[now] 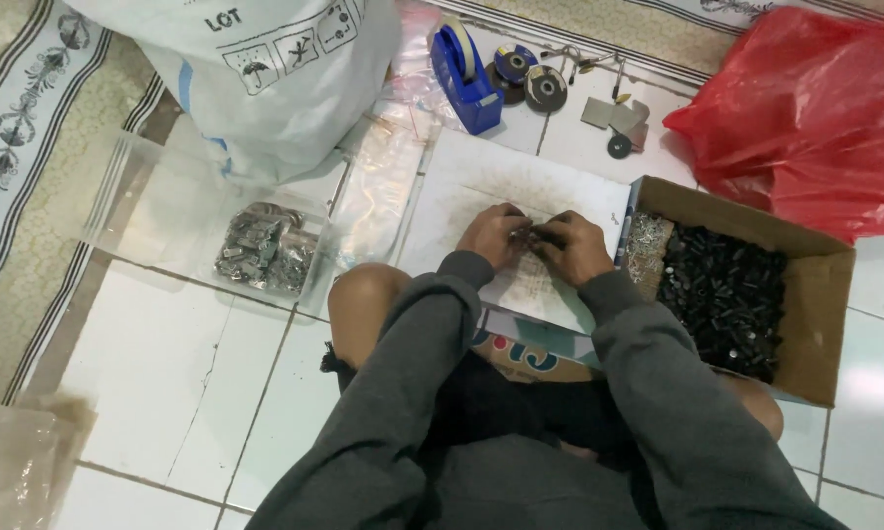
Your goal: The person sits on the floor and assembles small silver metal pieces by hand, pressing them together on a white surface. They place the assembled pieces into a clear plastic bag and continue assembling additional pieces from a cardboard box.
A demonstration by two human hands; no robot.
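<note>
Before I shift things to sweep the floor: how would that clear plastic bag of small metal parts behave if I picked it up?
The clear plastic bag of small metal parts lies slumped flat, so it would probably sag. Packed with metal, it is likely heavy for its size. The glossy film may be slippery, and loose parts could spill.

The floor (167,393) is laid with glossy white tiles, their thin dark grout lines slightly cracked. A patterned beige rug (20,147) with dark stripes and a floral border lies along the floor's left side, and another strip of rug (579,20) runs beyond its far edge. Soft light glares off the tiles.
</note>
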